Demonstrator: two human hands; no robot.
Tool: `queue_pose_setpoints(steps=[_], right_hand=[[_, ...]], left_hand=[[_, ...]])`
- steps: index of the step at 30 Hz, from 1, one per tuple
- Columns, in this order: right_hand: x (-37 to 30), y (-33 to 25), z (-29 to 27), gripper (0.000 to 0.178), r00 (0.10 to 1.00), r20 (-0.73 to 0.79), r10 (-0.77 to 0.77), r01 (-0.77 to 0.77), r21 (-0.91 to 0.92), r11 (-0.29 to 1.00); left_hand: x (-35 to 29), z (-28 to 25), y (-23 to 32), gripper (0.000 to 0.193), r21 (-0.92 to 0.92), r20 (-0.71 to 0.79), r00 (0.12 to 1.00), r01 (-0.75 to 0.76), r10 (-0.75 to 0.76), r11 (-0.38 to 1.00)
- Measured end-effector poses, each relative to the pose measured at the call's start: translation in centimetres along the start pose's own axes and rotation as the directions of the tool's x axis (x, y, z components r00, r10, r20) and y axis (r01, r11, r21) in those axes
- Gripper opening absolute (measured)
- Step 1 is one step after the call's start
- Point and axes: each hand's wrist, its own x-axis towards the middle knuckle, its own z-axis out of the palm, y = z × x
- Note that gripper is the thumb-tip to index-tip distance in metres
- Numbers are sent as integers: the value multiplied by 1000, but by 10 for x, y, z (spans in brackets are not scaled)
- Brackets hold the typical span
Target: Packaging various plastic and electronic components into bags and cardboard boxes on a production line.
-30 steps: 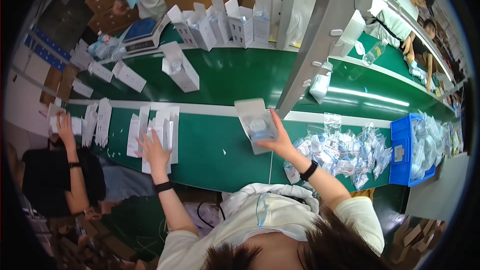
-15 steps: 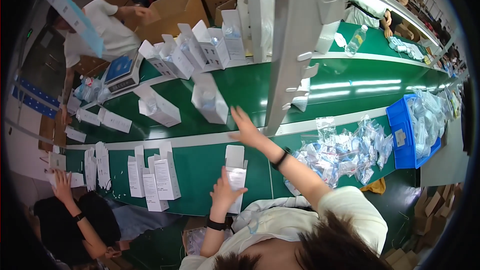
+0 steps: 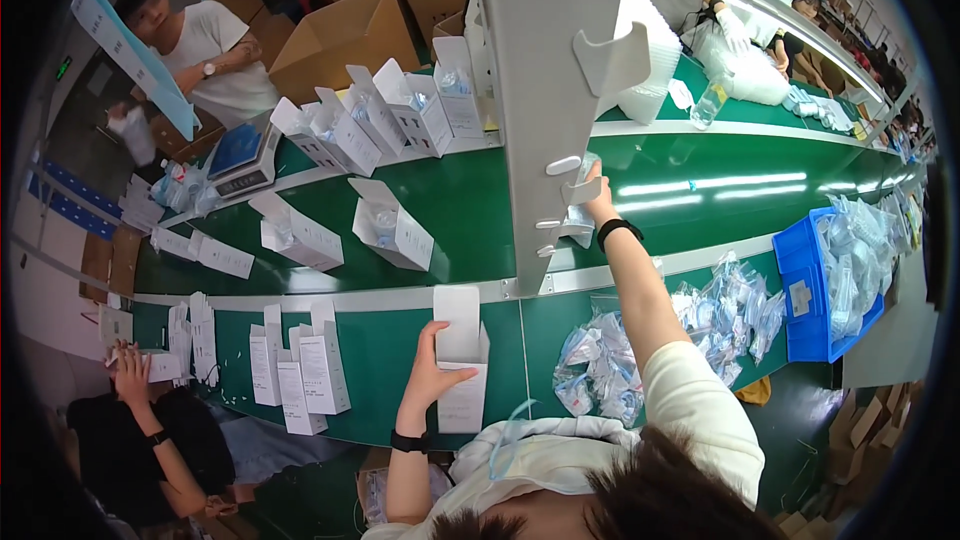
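An upright white carton [image 3: 462,408] with its tall flap [image 3: 457,320] raised stands at the near edge of the green bench. My left hand [image 3: 428,382] grips its left side, thumb across the front. My right arm stretches far forward, and my right hand [image 3: 598,198] is closed on a clear plastic bag [image 3: 578,228] beside the grey post [image 3: 545,90]. A metal hook hides part of those fingers and the bag. On the green conveyor to the left stand two open cartons, the closer one [image 3: 392,232] with a bagged item inside.
A pile of small clear packets [image 3: 600,365] lies right of my carton, beside a blue bin [image 3: 795,290] of bags. Several white cartons [image 3: 320,375] stand left. Filled cartons [image 3: 415,115] line the far ledge near a scale [image 3: 240,155]. Other people work around the line.
My right hand has moved from beside the carton on the conveyor to the bag by the post, further right. The conveyor cartons have shifted left and nearer. My left hand stays at its carton.
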Motion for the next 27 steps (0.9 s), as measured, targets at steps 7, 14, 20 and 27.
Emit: queue_pose_setpoints(steps=[7, 14, 20, 27], right_hand=[[-103, 28, -61, 56, 992, 77, -104, -66, 993, 101], [-274, 18, -119, 43, 994, 105, 4, -96, 928, -360], [-320, -47, -39, 53, 742, -590, -319, 617, 413, 670], [-326, -7, -58, 34, 504, -56, -862, 822, 336, 459]], left_hand=[[10, 46, 49, 72, 250, 50, 970, -242, 237, 938], [14, 103, 32, 69, 131, -122, 921, -356, 371, 925], [-1, 119, 8, 72, 116, -317, 889, -308, 330, 944], [-23, 88, 1, 75, -63, -432, 826, -428, 362, 901]])
